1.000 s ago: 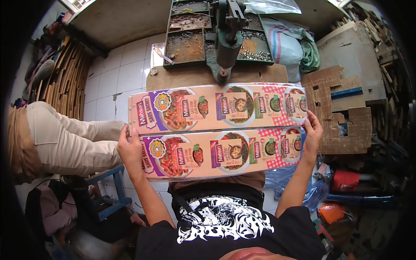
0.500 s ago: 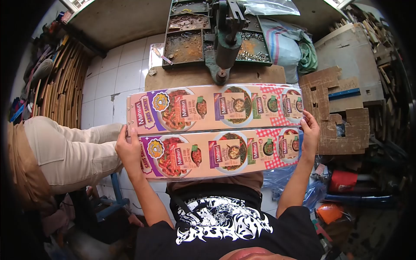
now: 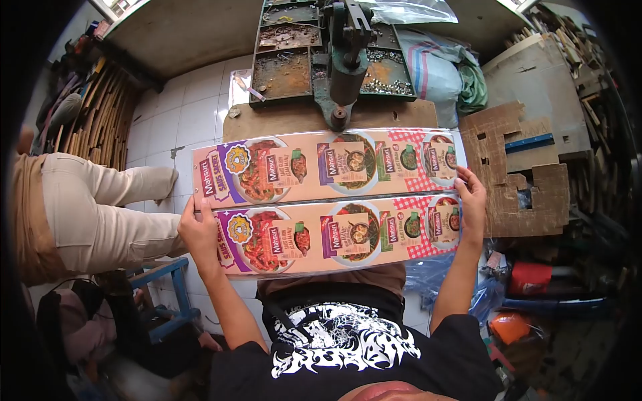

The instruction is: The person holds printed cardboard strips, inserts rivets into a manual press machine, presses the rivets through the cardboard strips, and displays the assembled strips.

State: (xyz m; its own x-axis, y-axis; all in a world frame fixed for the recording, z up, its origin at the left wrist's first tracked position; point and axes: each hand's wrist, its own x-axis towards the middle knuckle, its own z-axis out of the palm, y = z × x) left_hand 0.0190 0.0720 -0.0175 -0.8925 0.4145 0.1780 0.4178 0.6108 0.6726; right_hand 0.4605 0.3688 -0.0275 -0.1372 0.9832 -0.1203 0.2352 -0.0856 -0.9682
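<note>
Two long printed food-advertising panels, orange with red-checked ends, lie one beyond the other in front of me. The far panel (image 3: 307, 175) reaches up to the base of a green hand press (image 3: 344, 87). The near panel (image 3: 314, 230) rests over my lap. My left hand (image 3: 199, 226) grips the far panel's near left corner, its thumb on top and the other fingers mostly hidden beneath. At the opposite end, my right hand (image 3: 472, 198) pinches the far panel's near right corner, beside the near panel's edge. Small metal eyelets show along the far panel's left end.
Behind the press sits a divided metal tray (image 3: 284, 73) of small metal parts. Cut brown boards (image 3: 495, 157) lie at right, with a white sack (image 3: 431, 73) behind. A person in beige trousers (image 3: 100, 200) stands at left near a blue stool (image 3: 170, 294).
The far panel has shifted slightly left, and my right hand has moved a little left with it. The near panel stays almost still. The person at left has shifted their legs.
</note>
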